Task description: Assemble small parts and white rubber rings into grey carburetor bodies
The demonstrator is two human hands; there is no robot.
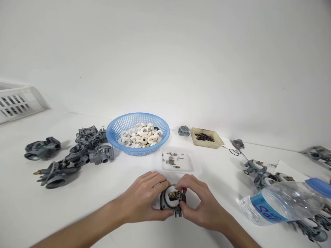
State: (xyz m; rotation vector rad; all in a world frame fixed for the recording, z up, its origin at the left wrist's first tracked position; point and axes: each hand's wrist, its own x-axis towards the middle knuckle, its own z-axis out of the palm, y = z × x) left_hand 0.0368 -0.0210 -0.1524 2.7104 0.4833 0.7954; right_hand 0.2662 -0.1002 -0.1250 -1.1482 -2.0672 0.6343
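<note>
A grey metal carburetor body (162, 203) sits on the white table between my hands, its open side facing up. In it lies a white ring-shaped float (168, 191), with brass parts (172, 195) at the centre. My left hand (147, 198) grips the body's left side, thumb low and fingers along the top. Around the right edge, by the float's hinge end, the thumb and fingers of my right hand (198, 203) are closed; any small part between their tips is hidden. Just beyond is a clear shallow tray (190, 166) with small pins, springs and a brass piece.
Behind stands a blue basket (112, 129) of white floats. A cream tray (219, 140) holds black rubber rings. Several carburetors (77, 155) lie left, more (256, 167) right. A clear bottle (289, 201) with a blue cap leans at right; a white crate (20, 101) stands far left.
</note>
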